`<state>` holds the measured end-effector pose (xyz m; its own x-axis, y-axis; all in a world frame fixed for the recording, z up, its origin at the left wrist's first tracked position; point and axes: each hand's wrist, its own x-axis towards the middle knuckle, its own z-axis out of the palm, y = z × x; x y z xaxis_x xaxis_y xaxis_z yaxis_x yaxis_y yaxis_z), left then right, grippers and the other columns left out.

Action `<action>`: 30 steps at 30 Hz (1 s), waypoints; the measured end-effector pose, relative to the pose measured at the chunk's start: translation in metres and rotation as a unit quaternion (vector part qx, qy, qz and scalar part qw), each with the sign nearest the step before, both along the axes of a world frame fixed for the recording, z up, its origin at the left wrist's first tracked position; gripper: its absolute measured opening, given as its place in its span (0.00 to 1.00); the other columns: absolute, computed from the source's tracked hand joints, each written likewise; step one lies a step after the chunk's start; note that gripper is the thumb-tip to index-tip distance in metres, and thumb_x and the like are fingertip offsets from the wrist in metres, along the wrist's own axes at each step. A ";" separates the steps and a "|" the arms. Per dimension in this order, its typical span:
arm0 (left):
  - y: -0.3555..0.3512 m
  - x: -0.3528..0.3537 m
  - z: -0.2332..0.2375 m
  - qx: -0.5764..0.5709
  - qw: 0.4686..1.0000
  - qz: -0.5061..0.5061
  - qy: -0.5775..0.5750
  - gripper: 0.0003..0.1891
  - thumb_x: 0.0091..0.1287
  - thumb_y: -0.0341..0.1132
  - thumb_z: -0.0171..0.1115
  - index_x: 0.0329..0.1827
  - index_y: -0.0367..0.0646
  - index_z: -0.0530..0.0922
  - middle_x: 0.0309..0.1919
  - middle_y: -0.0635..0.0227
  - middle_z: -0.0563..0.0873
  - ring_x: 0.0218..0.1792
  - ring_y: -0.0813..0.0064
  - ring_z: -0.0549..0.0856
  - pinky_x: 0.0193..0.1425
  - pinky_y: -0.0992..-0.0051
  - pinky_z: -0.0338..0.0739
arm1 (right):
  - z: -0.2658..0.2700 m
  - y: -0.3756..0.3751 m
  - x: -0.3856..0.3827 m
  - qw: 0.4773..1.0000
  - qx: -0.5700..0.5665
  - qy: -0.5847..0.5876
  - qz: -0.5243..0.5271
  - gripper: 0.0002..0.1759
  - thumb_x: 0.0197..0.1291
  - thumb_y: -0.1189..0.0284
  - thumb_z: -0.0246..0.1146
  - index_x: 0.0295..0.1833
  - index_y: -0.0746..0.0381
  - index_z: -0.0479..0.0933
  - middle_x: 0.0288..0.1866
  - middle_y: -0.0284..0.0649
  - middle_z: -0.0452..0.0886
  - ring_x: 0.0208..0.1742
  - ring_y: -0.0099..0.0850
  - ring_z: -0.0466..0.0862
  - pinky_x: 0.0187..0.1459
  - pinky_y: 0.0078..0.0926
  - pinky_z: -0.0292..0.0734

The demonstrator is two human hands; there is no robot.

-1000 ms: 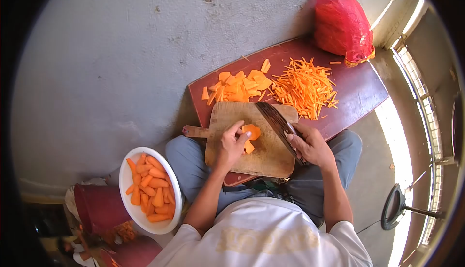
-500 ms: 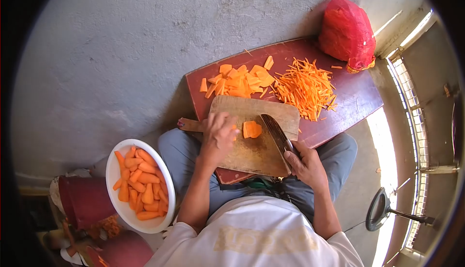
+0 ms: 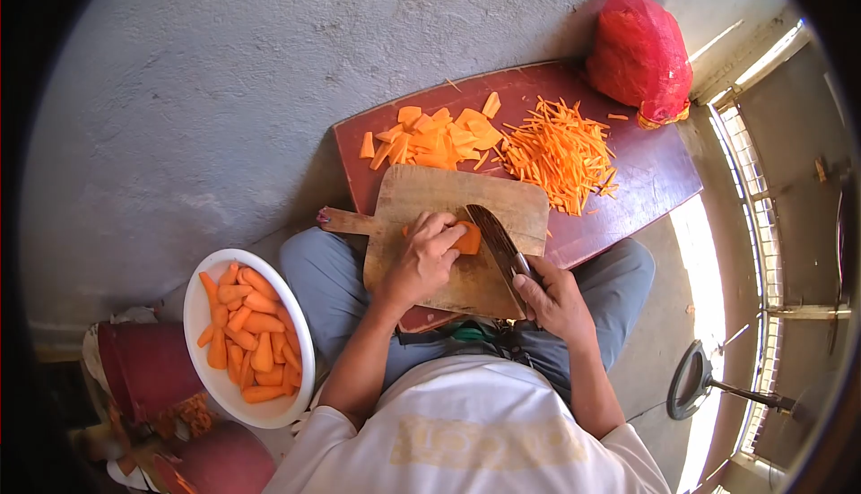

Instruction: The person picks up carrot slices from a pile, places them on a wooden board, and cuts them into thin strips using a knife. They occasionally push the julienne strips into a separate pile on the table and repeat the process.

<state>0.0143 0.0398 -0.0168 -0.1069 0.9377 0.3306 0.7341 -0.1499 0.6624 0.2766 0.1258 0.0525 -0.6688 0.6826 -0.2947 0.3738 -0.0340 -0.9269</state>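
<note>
On a wooden cutting board, my left hand presses curled fingers down on a stack of carrot slices. My right hand is closed around the handle of a knife, its blade slanting up and left just beside the slices. Beyond the board lie a pile of flat carrot slices and a heap of thin carrot strips. Part of the carrot under my left fingers is hidden.
The board rests on a dark red table. A red sack stands at its far right corner. To my left, a white basin holds several peeled carrots; maroon buckets stand behind it. A grey wall rises ahead.
My left hand has moved right from the board's left side onto the carrot slices, its fingers now pressing them. The knife has come slightly left, closer to the slices.
</note>
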 end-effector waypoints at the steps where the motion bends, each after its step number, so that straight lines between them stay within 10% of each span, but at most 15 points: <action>1: 0.002 -0.002 0.001 -0.007 1.000 -0.004 -0.004 0.22 0.65 0.23 0.78 0.63 0.30 0.89 0.57 0.51 0.85 0.63 0.47 0.83 0.72 0.54 0.80 | 0.000 0.003 -0.001 1.000 -0.030 0.008 0.000 0.18 0.86 0.65 0.68 0.67 0.70 0.83 0.29 0.43 0.77 0.31 0.29 0.78 0.35 0.36 0.77; 4: 0.001 0.002 0.008 -0.016 0.999 -0.001 0.027 0.20 0.65 0.24 0.77 0.60 0.29 0.88 0.58 0.51 0.85 0.62 0.47 0.82 0.70 0.53 0.80 | -0.006 0.007 -0.001 0.999 -0.019 0.027 0.016 0.21 0.90 0.63 0.66 0.72 0.70 0.84 0.29 0.28 0.78 0.27 0.18 0.77 0.30 0.25 0.74; 10: -0.011 0.029 0.018 -0.024 0.996 0.032 0.081 0.17 0.66 0.27 0.78 0.56 0.32 0.88 0.56 0.51 0.84 0.59 0.47 0.83 0.67 0.52 0.80 | -0.013 0.007 0.004 0.996 0.084 0.018 0.027 0.20 0.89 0.64 0.66 0.70 0.70 0.84 0.29 0.30 0.79 0.28 0.20 0.78 0.32 0.26 0.75; 19: -0.009 0.026 0.001 0.016 0.988 -0.018 0.152 0.13 0.62 0.27 0.72 0.49 0.32 0.88 0.57 0.51 0.85 0.58 0.50 0.82 0.64 0.54 0.79 | 0.024 -0.027 0.007 0.983 0.159 -0.058 0.066 0.24 0.81 0.70 0.70 0.75 0.68 0.77 0.47 0.65 0.90 0.49 0.65 0.92 0.47 0.55 0.86; 30: -0.011 0.033 0.004 -0.005 0.995 0.008 0.104 0.17 0.68 0.22 0.68 0.59 0.27 0.87 0.60 0.47 0.83 0.60 0.45 0.83 0.70 0.54 0.82 | 0.032 -0.040 0.014 0.985 0.148 -0.065 0.062 0.26 0.81 0.72 0.69 0.77 0.70 0.73 0.52 0.62 0.91 0.49 0.65 0.93 0.48 0.57 0.89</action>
